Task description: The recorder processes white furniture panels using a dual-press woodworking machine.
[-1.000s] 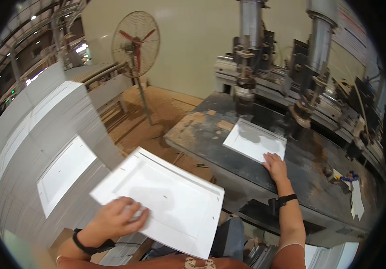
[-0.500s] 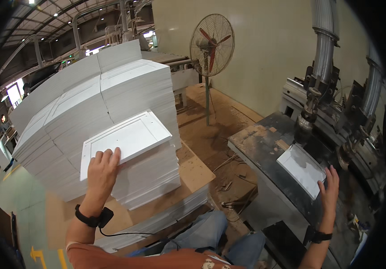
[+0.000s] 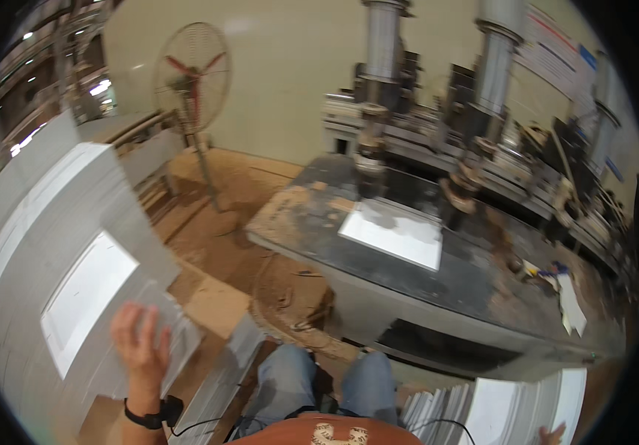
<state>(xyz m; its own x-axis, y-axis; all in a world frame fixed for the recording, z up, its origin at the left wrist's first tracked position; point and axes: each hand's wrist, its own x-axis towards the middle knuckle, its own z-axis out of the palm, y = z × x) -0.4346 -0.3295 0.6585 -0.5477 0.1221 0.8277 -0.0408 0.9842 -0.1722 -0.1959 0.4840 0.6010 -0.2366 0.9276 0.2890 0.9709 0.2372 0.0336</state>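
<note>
My left hand (image 3: pixel 141 341), slightly blurred, is raised with its fingers apart and holds nothing. It is just right of a white rectangular panel (image 3: pixel 89 297) that lies on the tall stack of panels (image 3: pixel 130 222). At the lower right edge, only part of my right hand (image 3: pixel 553 434) shows, fingers apart, against the upright white panels (image 3: pixel 492 411). Its palm is out of the picture. Another white framed panel (image 3: pixel 394 233) lies flat on the dark machine table (image 3: pixel 297 237), under a drill head (image 3: pixel 370 159), and neither hand touches it.
More drill heads (image 3: pixel 464 185) line the back of the machine. A pale scrap and a blue-yellow item (image 3: pixel 549 271) lie on the table's right part. A caged fan (image 3: pixel 193 78) stands at the wall. Dust covers the floor (image 3: pixel 238 178) between stack and table.
My view has turned to the right. My left hand has come off the panel on the stack. My right hand has left the panel on the machine table for the upright panels at lower right.
</note>
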